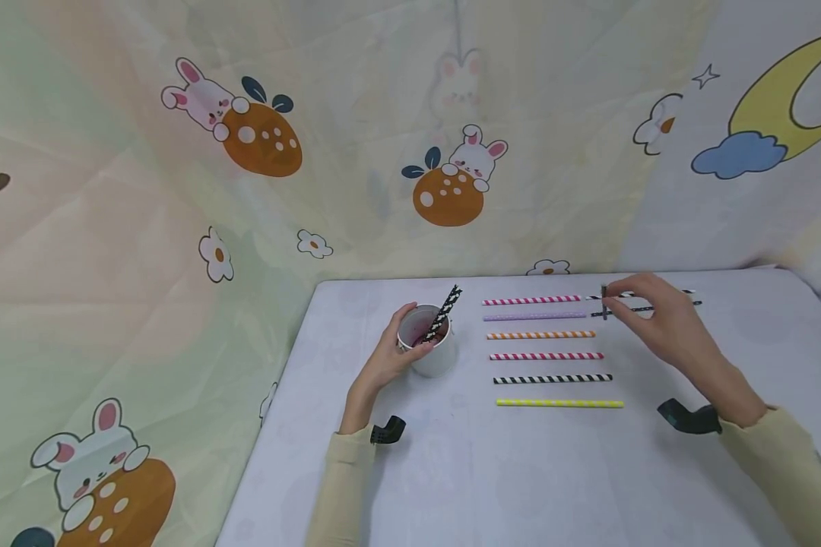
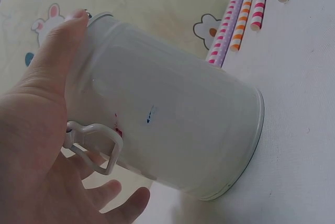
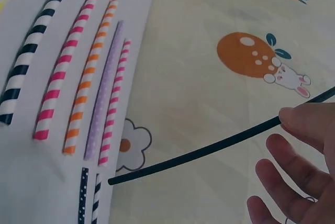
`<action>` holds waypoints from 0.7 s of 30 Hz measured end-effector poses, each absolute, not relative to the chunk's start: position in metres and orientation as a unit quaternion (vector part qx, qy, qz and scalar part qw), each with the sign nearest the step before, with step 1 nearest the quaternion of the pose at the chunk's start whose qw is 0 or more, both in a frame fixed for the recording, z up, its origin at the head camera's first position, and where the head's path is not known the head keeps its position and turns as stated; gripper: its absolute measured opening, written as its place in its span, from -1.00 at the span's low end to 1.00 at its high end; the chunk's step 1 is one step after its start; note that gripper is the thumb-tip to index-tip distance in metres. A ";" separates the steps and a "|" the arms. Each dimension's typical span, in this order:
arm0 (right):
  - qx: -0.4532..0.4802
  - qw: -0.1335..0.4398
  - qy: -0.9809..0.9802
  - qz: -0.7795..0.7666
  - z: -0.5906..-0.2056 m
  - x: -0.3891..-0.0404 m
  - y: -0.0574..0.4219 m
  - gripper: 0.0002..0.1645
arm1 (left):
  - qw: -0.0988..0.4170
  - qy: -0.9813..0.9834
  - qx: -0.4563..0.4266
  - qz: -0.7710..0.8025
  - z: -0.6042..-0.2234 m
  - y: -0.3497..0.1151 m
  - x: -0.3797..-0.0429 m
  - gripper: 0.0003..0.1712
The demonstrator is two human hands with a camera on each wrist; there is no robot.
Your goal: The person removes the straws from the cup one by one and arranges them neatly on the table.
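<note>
While our left hand (image 1: 385, 358) is curled round the white pail (image 1: 438, 363) at the left part of the counter (image 1: 520, 471), we should make this grip steady, so that the black-and-white patterned straw (image 1: 443, 314) leaning inside does not swing. Farther off, to the right, our right hand (image 1: 667, 323) pinches one dark straw (image 3: 209, 150) with the fingertips, and its other fingers stand loose. This pinch, in our judgement, should be light, because such a thin tube could be dented. If we lay it down near the black dotted straw (image 3: 83, 195), it would be good to turn it parallel first, leave a small gap, and lower both ends together, so it does not roll against a neighbour.

Now we count, again from our side outward. The left column has six: one yellow-and-white straw (image 1: 559, 403), one black-and-white striped straw (image 1: 553, 379), one pink-and-white striped straw (image 1: 546, 356), one orange-and-white striped straw (image 1: 540, 335), one purple straw (image 1: 535, 316) and a second pink-and-white straw (image 1: 530, 301). To the right of the farthest two lie two more: the dotted one and, beyond it, a second black-and-white straw (image 3: 96, 198). There is one pail; it contains at least one straw, but whether two stand close together, we cannot tell.
</note>
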State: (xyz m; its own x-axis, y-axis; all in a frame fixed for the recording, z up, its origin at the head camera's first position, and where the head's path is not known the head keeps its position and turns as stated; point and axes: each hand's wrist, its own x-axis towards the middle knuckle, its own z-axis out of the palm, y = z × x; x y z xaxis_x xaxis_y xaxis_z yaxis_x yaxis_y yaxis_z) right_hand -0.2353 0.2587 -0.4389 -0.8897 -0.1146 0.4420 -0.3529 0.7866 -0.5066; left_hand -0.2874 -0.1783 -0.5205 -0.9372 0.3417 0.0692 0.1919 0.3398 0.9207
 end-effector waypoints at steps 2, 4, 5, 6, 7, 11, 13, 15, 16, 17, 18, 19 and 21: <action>0.142 0.202 -0.929 0.275 -0.441 -0.236 0.260 -0.76 | 0.069 0.816 0.164 0.550 -0.521 -0.178 -0.287 0.03; 0.159 0.212 -0.933 0.245 -0.444 -0.238 0.262 -0.73 | 0.068 0.817 0.163 0.548 -0.521 -0.178 -0.287 0.03; 0.169 0.220 -0.933 0.230 -0.445 -0.238 0.264 -0.71 | 0.069 0.816 0.162 0.550 -0.521 -0.178 -0.288 0.03; 0.179 0.230 -0.932 0.214 -0.446 -0.239 0.265 -0.69 | 0.074 0.815 0.163 0.551 -0.516 -0.178 -0.285 0.02; 0.186 0.238 -0.933 0.197 -0.448 -0.240 0.267 -0.68 | 0.078 0.815 0.165 0.550 -0.510 -0.177 -0.283 0.02; 0.198 0.256 -0.935 0.146 -0.452 -0.241 0.272 -0.67 | 0.096 0.813 0.169 0.549 -0.488 -0.174 -0.274 0.00; 0.195 0.251 -0.939 0.130 -0.454 -0.243 0.275 -0.67 | 0.099 0.812 0.173 0.548 -0.482 -0.173 -0.271 0.00; 0.197 0.247 -0.941 0.118 -0.457 -0.245 0.278 -0.68 | 0.097 0.809 0.175 0.552 -0.482 -0.173 -0.271 0.00; 0.197 0.243 -0.943 0.110 -0.459 -0.246 0.280 -0.68 | 0.097 0.808 0.176 0.554 -0.483 -0.173 -0.271 -0.01; 0.198 0.238 -0.945 0.101 -0.461 -0.248 0.282 -0.69 | 0.096 0.806 0.177 0.556 -0.483 -0.173 -0.271 -0.01; 0.200 0.232 -0.947 0.094 -0.463 -0.249 0.284 -0.69 | 0.096 0.805 0.177 0.558 -0.483 -0.173 -0.271 -0.01; 0.201 0.225 -0.950 0.085 -0.465 -0.251 0.286 -0.70 | 0.096 0.805 0.177 0.559 -0.484 -0.173 -0.271 -0.01; 0.203 0.209 -0.954 0.068 -0.469 -0.254 0.290 -0.70 | 0.096 0.804 0.177 0.559 -0.485 -0.173 -0.272 -0.01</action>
